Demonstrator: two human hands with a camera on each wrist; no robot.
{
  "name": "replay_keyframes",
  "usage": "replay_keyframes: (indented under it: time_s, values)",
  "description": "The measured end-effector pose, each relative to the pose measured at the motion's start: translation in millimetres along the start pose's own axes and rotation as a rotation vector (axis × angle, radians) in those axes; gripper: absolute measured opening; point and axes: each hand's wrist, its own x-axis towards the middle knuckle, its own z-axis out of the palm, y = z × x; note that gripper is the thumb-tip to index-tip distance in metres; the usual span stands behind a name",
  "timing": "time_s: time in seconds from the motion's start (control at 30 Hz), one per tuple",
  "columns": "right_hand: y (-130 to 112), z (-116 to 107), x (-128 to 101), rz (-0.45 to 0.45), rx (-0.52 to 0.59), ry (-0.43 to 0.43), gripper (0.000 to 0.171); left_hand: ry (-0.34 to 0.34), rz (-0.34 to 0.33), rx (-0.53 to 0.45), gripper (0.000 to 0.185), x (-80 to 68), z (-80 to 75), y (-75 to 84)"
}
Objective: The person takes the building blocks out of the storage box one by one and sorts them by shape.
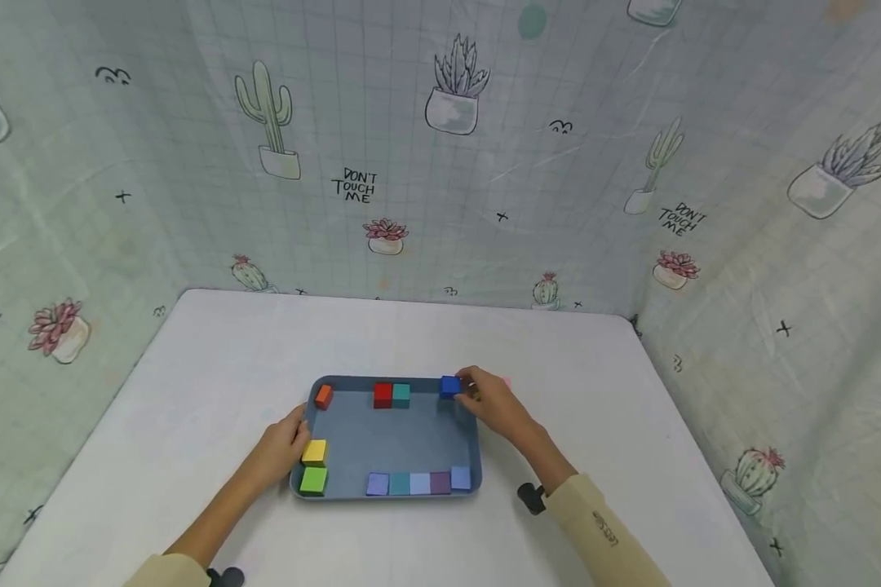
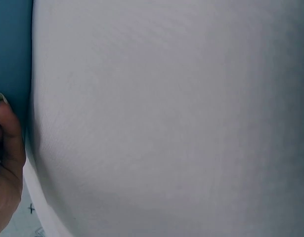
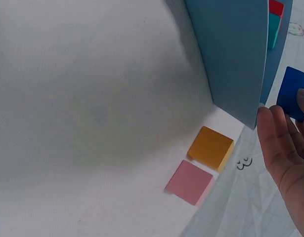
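Observation:
A blue-grey tray [image 1: 396, 436] lies on the white table. At the tray's back right corner my right hand [image 1: 493, 403] pinches a dark blue cube [image 1: 449, 386]; the right wrist view shows a fingertip on that blue cube [image 3: 293, 93] just beyond the tray [image 3: 236, 54]. My left hand [image 1: 286, 444] rests against the tray's left rim, beside a yellow cube [image 1: 314, 451] and a green cube [image 1: 313, 480]. In the left wrist view one straight finger [image 2: 9, 136] lies along the tray's edge [image 2: 11, 49].
Inside the tray sit an orange cube [image 1: 324, 396], a red cube [image 1: 382, 395] and a teal cube [image 1: 401, 395] at the back, and a row of pastel cubes [image 1: 418, 483] at the front. A mustard block [image 3: 211, 148] and a pink block [image 3: 190, 181] lie on the table outside the tray. Cactus-print curtains enclose the table.

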Motion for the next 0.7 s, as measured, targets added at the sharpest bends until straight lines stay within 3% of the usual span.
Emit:
replay_keyframes:
  time_s: [0.7]
  values:
    - [26, -25, -4, 0.114, -0.022, 0.048, 0.035, 0.010, -0.014, 0.008, 0.048, 1.7, 1.6, -1.6]
